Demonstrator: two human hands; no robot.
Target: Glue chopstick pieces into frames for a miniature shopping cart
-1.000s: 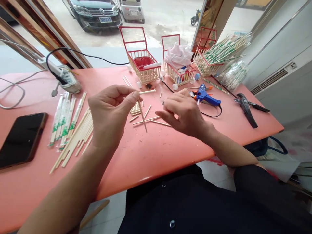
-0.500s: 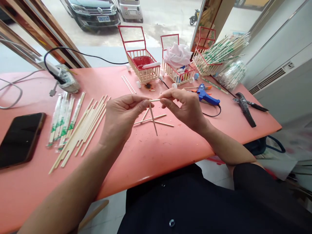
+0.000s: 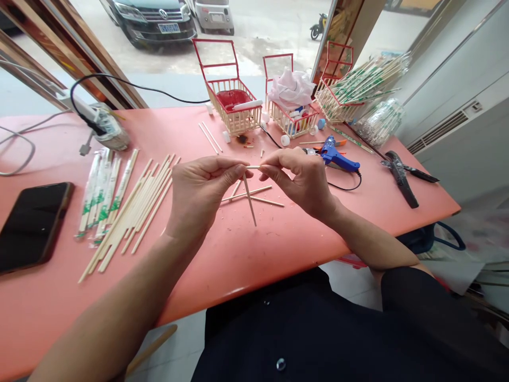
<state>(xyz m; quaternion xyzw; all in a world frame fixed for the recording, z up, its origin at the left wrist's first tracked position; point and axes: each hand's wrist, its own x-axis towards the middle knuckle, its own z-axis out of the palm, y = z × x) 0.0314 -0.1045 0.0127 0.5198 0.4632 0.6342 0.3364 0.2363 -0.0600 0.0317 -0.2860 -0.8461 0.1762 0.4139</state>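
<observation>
Between my hands, above the pink table, a short wooden stick (image 3: pixel 255 167) is held level. My left hand (image 3: pixel 204 191) pinches its left end, and my right hand (image 3: pixel 300 180) pinches the right end with thumb and forefinger. From the left fingertips a longer chopstick (image 3: pixel 250 202) slants down toward me; whether it is joined to the short stick I cannot tell. Beneath the hands several loose chopsticks (image 3: pixel 267 201) lie crossed among small crumbs. Left of my left hand lies a row of bare chopsticks (image 3: pixel 139 209), with wrapped chopsticks (image 3: pixel 95 196) beside it.
Small stick-built carts (image 3: pixel 234 114) with red handles stand along the back of the pink table (image 3: pixel 246 265). At right are a blue glue gun (image 3: pixel 338 158), black-handled pliers (image 3: pixel 401 178) and bundled wrapped chopsticks (image 3: pixel 369 85). A phone (image 3: pixel 34 225) and a power strip (image 3: pixel 105 130) lie left.
Both hands keep their pinch on the short stick, which has shifted down very slightly. The hanging chopstick's lower end is a little lower and nearer me.
</observation>
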